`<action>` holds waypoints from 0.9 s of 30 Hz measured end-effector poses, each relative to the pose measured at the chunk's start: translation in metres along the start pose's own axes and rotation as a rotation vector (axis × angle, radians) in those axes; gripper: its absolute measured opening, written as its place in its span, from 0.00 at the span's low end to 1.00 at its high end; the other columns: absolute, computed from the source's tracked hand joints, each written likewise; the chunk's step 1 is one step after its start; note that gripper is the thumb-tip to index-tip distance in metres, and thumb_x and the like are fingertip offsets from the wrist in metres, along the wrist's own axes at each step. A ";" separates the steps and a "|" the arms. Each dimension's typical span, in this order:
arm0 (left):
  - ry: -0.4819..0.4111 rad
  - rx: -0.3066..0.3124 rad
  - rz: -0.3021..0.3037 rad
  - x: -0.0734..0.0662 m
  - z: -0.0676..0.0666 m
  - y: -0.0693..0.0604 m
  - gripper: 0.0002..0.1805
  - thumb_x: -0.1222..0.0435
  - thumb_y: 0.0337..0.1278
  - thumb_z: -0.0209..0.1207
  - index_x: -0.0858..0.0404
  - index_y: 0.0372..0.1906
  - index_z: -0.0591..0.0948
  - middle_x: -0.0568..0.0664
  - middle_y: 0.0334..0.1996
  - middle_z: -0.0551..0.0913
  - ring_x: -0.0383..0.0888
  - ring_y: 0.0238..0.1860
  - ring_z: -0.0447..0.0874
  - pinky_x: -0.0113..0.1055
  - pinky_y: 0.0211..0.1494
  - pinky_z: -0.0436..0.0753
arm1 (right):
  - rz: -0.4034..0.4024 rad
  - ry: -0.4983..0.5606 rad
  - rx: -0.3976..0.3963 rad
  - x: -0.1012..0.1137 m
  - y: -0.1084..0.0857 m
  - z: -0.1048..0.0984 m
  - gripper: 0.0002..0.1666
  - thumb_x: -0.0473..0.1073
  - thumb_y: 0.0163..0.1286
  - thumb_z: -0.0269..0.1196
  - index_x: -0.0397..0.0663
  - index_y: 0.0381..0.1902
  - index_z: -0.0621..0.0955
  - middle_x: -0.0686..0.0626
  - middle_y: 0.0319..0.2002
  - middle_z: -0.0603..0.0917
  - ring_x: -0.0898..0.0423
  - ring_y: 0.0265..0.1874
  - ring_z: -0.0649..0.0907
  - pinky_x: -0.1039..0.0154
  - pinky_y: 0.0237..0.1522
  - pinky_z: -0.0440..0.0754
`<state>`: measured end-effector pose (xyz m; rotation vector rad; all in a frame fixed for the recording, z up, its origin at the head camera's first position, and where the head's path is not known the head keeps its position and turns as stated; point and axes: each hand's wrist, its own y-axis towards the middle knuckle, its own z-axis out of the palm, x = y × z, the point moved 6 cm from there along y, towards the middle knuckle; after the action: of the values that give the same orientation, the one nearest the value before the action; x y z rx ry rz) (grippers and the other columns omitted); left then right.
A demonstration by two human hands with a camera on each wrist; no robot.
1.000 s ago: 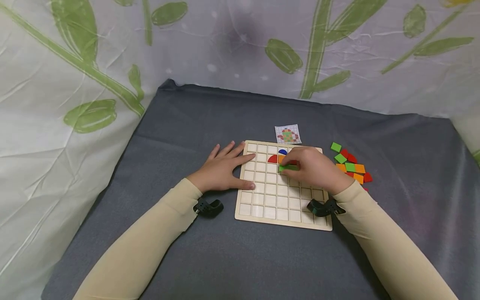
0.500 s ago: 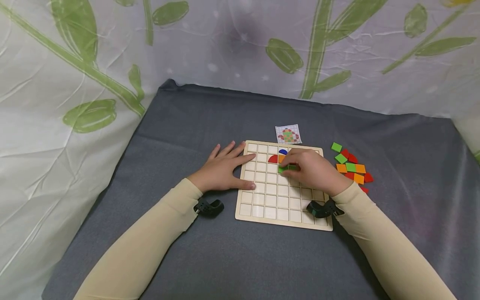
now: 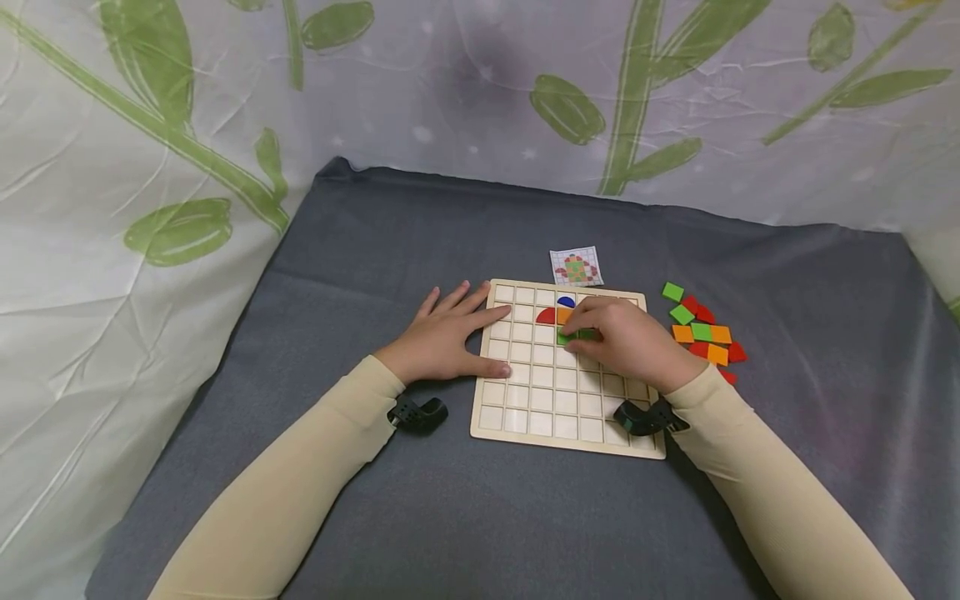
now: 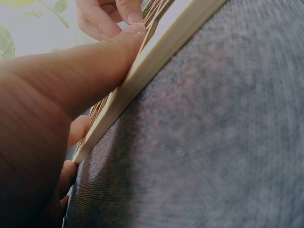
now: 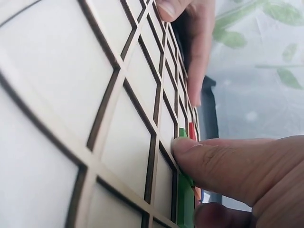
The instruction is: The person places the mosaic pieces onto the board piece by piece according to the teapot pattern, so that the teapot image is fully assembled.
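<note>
- My left hand [image 3: 442, 342] is spread wide at the board's left edge, thumb and forefinger lying over the rim onto the squares.
- My right hand [image 3: 626, 337] is narrow: thumb and forefinger pinch a green tile [image 3: 562, 339] over the board's far half.
- The green tile is at the third row from the far edge; from the right wrist it stands a little proud of the grid. Whether it sits fully in its square I cannot tell, my fingers covering part of it.
- A second green tile [image 3: 588, 335] lies just to its right, partly under my fingers.
- The wooden board [image 3: 540, 400] lies flat on the grey cloth [image 3: 420, 508], ruled into pale squares.
- A blue piece [image 3: 566, 302] occupies the far row; an orange tile [image 3: 564, 316] is on its near side, with a red piece [image 3: 547, 316] to the left of the orange.
- A small printed card [image 3: 576, 267] lies just beyond the far edge, showing a coloured pattern.
- Loose red, green and orange pieces [image 3: 701, 333] are grouped right of the board.
- A leaf-printed sheet [image 3: 480, 92] hangs behind.
</note>
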<state>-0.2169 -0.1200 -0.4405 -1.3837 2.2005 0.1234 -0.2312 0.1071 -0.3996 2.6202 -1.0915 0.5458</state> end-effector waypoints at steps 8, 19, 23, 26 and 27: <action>-0.002 0.002 0.004 0.000 0.000 -0.001 0.53 0.27 0.56 0.62 0.37 0.84 0.58 0.44 0.87 0.40 0.51 0.86 0.30 0.58 0.83 0.26 | 0.008 -0.008 -0.051 -0.003 -0.012 -0.008 0.06 0.40 0.65 0.77 0.51 0.40 0.92 0.54 0.39 0.87 0.58 0.36 0.83 0.59 0.38 0.84; -0.001 0.000 0.005 -0.001 -0.001 -0.001 0.53 0.28 0.56 0.63 0.38 0.84 0.58 0.44 0.87 0.41 0.50 0.86 0.31 0.58 0.83 0.26 | 0.193 -0.016 -0.051 -0.026 -0.035 -0.031 0.10 0.45 0.71 0.73 0.45 0.45 0.91 0.49 0.43 0.89 0.57 0.28 0.79 0.59 0.31 0.79; 0.002 0.002 0.005 -0.001 0.000 0.000 0.53 0.27 0.56 0.63 0.37 0.84 0.57 0.44 0.87 0.40 0.50 0.86 0.30 0.58 0.83 0.26 | 0.251 -0.012 -0.044 -0.037 -0.042 -0.042 0.12 0.46 0.74 0.71 0.44 0.47 0.90 0.47 0.43 0.88 0.57 0.26 0.77 0.59 0.29 0.77; 0.005 0.003 0.001 0.000 0.000 -0.001 0.54 0.27 0.56 0.62 0.37 0.84 0.57 0.44 0.87 0.40 0.50 0.86 0.30 0.57 0.83 0.26 | 0.300 -0.006 -0.053 -0.050 -0.047 -0.049 0.12 0.45 0.74 0.70 0.43 0.48 0.90 0.45 0.43 0.88 0.55 0.25 0.76 0.59 0.27 0.76; 0.007 0.003 0.001 0.001 0.001 -0.001 0.53 0.27 0.56 0.62 0.37 0.84 0.57 0.44 0.87 0.40 0.50 0.86 0.30 0.57 0.83 0.26 | 0.325 0.006 -0.054 -0.055 -0.049 -0.051 0.12 0.45 0.74 0.70 0.43 0.48 0.90 0.45 0.43 0.88 0.54 0.24 0.76 0.59 0.26 0.75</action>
<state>-0.2164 -0.1206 -0.4412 -1.3836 2.2066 0.1161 -0.2437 0.1943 -0.3819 2.4059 -1.5205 0.5778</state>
